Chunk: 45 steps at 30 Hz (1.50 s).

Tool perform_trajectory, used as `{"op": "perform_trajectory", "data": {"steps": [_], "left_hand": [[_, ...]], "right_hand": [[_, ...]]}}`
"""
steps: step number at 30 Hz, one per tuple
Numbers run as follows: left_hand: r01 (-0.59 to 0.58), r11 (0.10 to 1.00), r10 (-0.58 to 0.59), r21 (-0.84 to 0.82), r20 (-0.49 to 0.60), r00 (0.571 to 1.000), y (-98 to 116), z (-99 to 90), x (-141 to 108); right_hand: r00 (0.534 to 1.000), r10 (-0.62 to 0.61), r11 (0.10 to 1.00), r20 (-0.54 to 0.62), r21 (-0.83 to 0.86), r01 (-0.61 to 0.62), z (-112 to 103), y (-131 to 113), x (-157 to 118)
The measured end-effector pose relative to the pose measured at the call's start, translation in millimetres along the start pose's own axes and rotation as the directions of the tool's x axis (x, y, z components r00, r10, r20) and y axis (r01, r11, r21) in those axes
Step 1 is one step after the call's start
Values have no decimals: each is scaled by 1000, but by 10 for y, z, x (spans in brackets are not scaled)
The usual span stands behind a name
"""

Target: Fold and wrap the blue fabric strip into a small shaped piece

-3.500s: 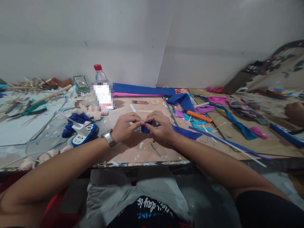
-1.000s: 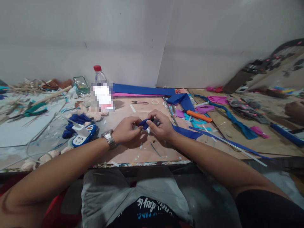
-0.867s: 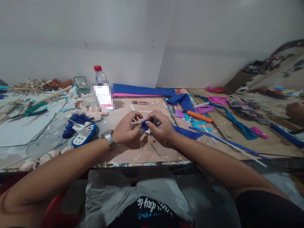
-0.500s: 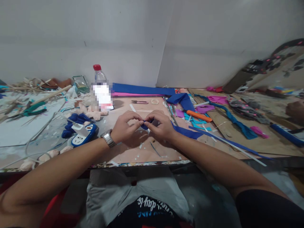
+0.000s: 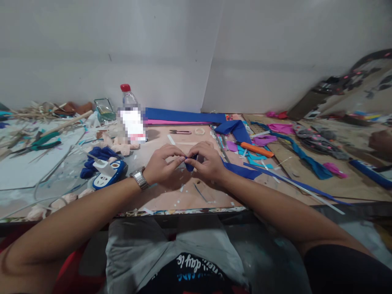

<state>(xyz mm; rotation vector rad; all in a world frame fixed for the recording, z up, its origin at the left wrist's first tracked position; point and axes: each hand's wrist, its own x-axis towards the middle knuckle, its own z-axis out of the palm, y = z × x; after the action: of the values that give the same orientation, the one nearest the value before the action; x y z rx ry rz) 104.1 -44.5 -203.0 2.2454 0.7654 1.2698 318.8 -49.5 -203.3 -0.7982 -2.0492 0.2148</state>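
Observation:
A small dark blue piece of fabric is pinched between both hands above the middle of the table. My left hand, with a metal watch at the wrist, grips its left edge between thumb and fingertips. On the other side, my right hand has thumb and fingers closed on the piece and partly covers it. A blue strip lies on the table beside my right wrist. Behind the hands are small thread snips and a roll of tape.
At the left are a power socket, green-handled pliers and a bottle behind a bright phone. An orange cutter and coloured fabric scraps lie right. Another person's hand shows at the far right edge.
The small blue piece has turned between the fingertips, and more of it now hangs below them. Both hands stay in nearly the same place.

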Motion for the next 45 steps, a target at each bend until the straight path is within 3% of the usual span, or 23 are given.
{"op": "perform_trajectory", "data": {"steps": [8,26,45], "left_hand": [[-8,1000,9,-21,43,999,-12,-7,-1],[124,988,-119,-88,58,991,0,12,-6],[-13,1000,13,-2,33,999,-12,-7,-10]], "right_hand": [[1000,7,1000,9,16,-7,3,-2,-5],[999,32,999,12,14,-33,-16,-81,-10],[998,53,998,22,-16,-53,-5,-40,-14]]}}
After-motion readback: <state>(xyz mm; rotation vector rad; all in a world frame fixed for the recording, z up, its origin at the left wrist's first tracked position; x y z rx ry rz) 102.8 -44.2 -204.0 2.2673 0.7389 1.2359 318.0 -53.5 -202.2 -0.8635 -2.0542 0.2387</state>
